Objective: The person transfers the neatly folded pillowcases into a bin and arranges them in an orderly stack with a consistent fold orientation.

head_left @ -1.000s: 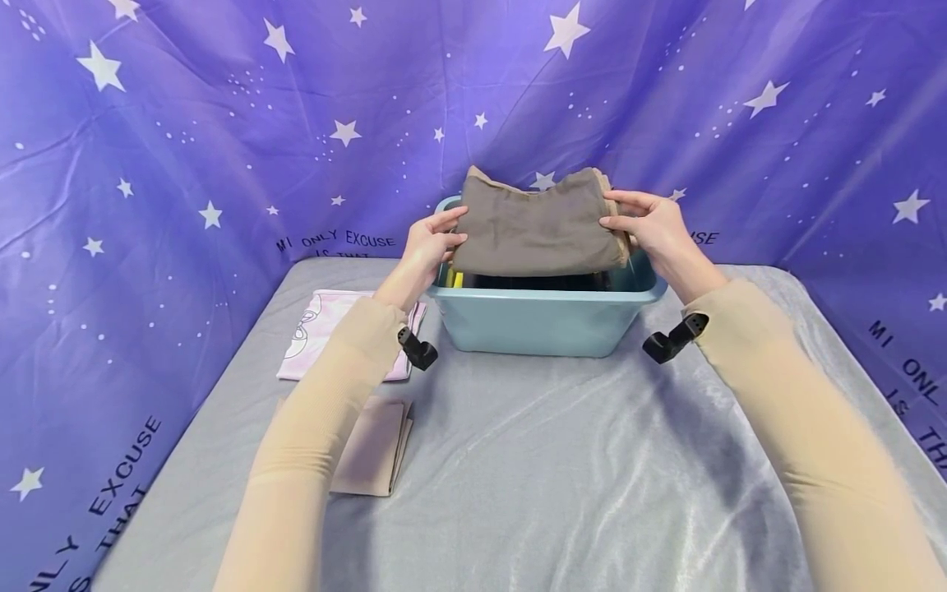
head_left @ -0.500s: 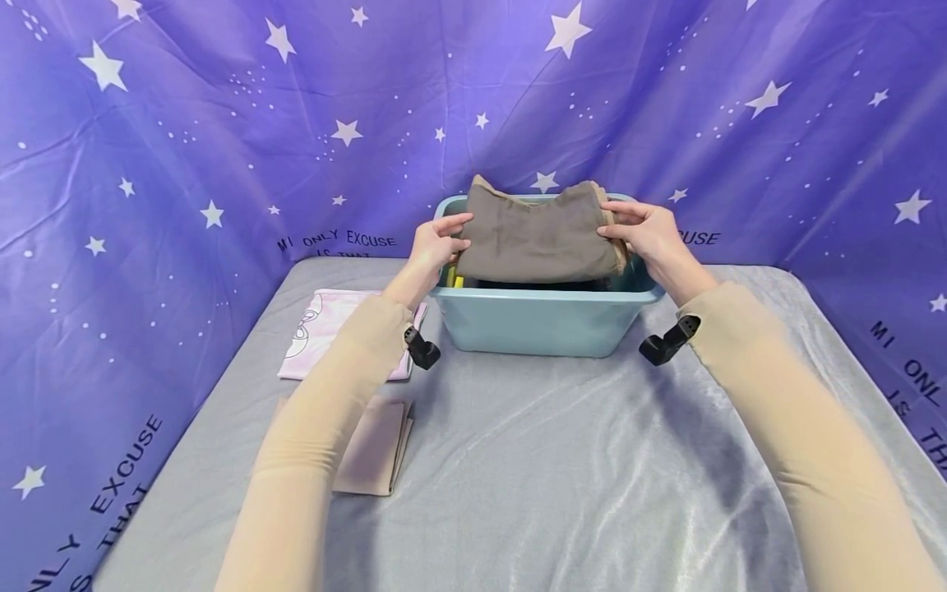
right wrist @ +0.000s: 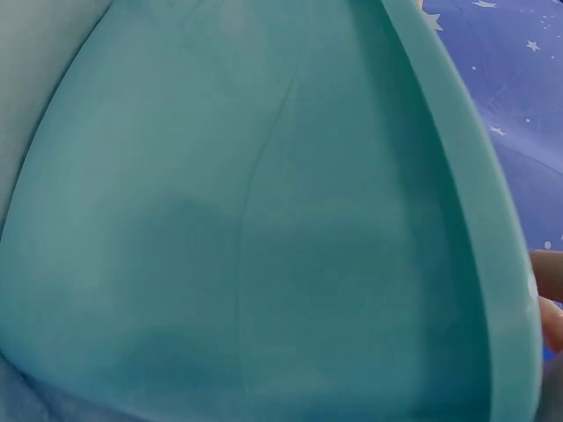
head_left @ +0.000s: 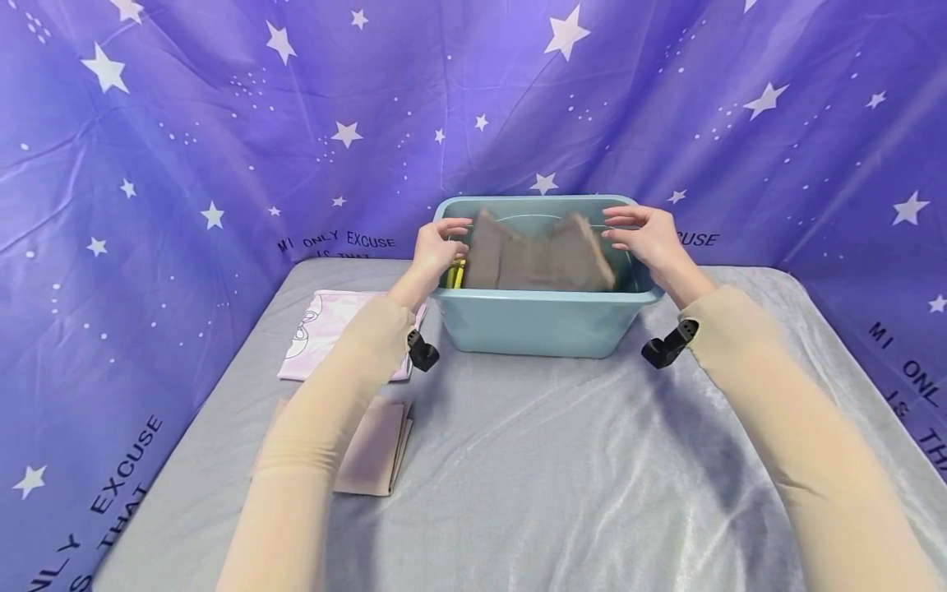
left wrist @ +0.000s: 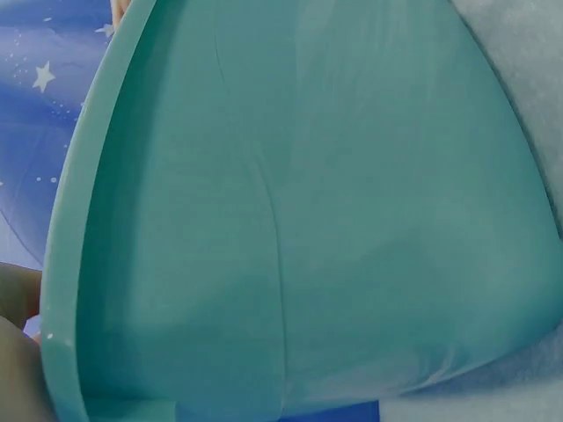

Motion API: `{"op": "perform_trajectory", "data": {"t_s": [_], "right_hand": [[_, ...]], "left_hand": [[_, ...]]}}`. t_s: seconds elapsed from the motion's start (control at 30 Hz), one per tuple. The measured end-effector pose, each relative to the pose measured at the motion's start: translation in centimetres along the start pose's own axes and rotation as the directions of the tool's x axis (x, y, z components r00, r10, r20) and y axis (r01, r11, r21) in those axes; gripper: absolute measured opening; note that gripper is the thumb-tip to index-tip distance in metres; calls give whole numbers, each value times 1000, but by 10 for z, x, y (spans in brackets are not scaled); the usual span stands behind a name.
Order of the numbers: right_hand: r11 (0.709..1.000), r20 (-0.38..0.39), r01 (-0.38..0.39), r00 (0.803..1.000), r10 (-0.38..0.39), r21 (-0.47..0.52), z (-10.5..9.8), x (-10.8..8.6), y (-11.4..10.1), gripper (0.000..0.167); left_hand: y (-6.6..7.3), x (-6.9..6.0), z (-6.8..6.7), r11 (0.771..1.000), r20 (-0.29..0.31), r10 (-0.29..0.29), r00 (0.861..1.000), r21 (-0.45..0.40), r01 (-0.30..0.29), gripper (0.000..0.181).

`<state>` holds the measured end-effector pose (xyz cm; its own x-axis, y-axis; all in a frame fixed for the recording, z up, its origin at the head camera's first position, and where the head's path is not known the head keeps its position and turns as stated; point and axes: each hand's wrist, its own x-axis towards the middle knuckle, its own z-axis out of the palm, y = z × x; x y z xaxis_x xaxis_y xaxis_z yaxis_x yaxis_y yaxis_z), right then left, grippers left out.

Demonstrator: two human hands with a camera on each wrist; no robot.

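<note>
A folded grey-brown cloth (head_left: 538, 261), blurred by motion, is inside the blue-green plastic tub (head_left: 543, 325), apart from both hands. At the tub's left end my left hand (head_left: 436, 248) hovers over the rim with its fingers extended and nothing between them. My right hand (head_left: 645, 238) does likewise above the right end, thumb and fingers parted. Both wrist views are mostly filled by the tub's outer wall (left wrist: 352, 220), with only parts of fingers (right wrist: 550, 277) showing past the rim. Something yellow (head_left: 455, 274) stands in the tub's left end.
On the grey-covered table (head_left: 555, 460), left of the tub, lies a folded pink-and-white cloth (head_left: 333, 316) with a printed drawing. Nearer the front is a folded beige cloth (head_left: 373, 448), partly behind my left forearm. A purple star-patterned curtain (head_left: 222, 148) hangs behind the table.
Both hands held the grey-brown cloth above the tub and lowered it. Now they have let go, and the cloth has dropped down inside. The hands stay near the rim.
</note>
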<state>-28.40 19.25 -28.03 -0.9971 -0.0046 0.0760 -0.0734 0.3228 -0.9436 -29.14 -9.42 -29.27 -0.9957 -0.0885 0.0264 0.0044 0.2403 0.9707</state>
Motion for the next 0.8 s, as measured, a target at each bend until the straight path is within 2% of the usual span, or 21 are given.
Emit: {"op": "perform_trajectory", "data": {"t_s": [0.13,0.3,0.43,0.6,0.8], "right_hand": [[997,2,79,997,-79,-10,-2,-4,1,34],[989,16,137,991,-136,-56,-1,-11,0,31],[977,25,174,985,-172,-123,1,-16,1,33],[961,30,208,978,-206,-182,2,-25,-1,34],[937,27,260,965,-261,-232,3,-36,-2,33]], "left_hand": [[-1,-4,-4,994,-34,92,995,59,-90,33],[-1,-12,-8,966,-25,217,976,151,-211,26],[0,-20,-12,941,-3,293,956,180,-288,23],[1,-32,-15,923,24,349,937,166,-348,25],[2,-46,-20,912,55,375,925,155,-379,27]]}}
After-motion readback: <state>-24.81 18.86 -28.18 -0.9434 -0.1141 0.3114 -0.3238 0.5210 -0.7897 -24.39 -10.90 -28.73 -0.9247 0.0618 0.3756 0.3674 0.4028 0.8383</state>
